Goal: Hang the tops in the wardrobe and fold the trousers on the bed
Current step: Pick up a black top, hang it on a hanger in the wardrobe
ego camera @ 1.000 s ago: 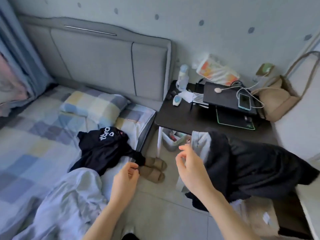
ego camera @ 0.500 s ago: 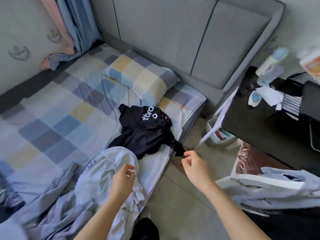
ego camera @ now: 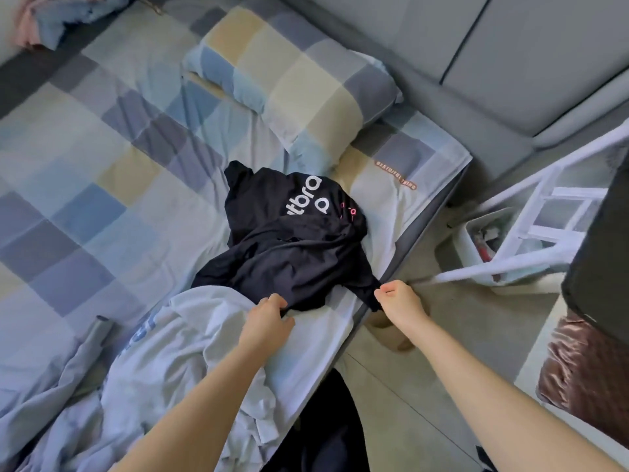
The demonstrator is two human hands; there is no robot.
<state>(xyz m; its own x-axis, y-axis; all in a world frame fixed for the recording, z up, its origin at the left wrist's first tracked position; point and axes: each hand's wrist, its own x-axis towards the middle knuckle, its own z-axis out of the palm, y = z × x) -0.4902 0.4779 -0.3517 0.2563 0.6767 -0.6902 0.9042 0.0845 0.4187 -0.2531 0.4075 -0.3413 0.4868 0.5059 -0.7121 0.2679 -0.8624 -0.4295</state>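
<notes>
The step in hand looks like picking up the black top (ego camera: 292, 247) from the bed (ego camera: 85, 137) so it can go to the wardrobe. The black top lies crumpled near the edge of the bed, just below the pillow (ego camera: 292, 76), with white letters showing on it. The left hand (ego camera: 267, 321) has its fingers curled down onto the near edge of the black top, and it seems to be gripping the cloth there. The right hand (ego camera: 400, 298) pinches a corner of the black top, maybe a sleeve, right where it hangs over the side of the bed. So both hands are closed on the same top, not open wide. A pale garment (ego camera: 190, 338) lies bunched up beside the left arm and its edge touches the black top. I cannot tell if the pale garment is a top or trousers. The next move, I think, calls for lifting the black top up and clear of the pale garment, so the two do not drag together. Then it needs a shake to open it out. The wardrobe is not in view, so the person will have to turn to find it.
</notes>
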